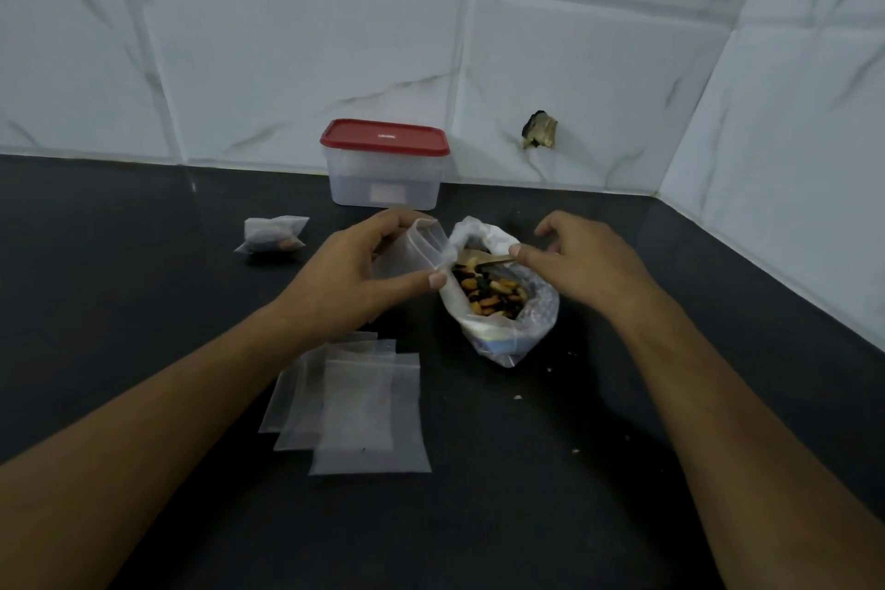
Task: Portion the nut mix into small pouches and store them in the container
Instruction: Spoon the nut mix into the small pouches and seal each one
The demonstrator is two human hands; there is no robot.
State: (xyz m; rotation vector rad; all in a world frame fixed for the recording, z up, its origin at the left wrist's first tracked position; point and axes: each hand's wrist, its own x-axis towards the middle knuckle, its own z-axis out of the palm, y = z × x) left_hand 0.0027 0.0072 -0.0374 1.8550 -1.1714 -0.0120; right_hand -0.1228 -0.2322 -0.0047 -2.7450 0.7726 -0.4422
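My left hand (364,264) grips a small clear pouch (421,249), its mouth held open beside the bag of nut mix (498,297). That bag stands open on the black counter, showing brown, yellow and dark pieces. My right hand (570,264) pinches the handle of a wooden spoon (493,260), whose bowl lies over the nuts inside the bag. A filled pouch (274,235) lies at the left. The clear container (385,165) with a red lid on stands at the back against the wall.
Several flat clear pouches (359,402) lie overlapped on the black counter (527,470) below my left forearm. Small crumbs (517,396) dot the counter to the right. White tiled walls close the back and right; a broken hole in the tile (541,129) shows.
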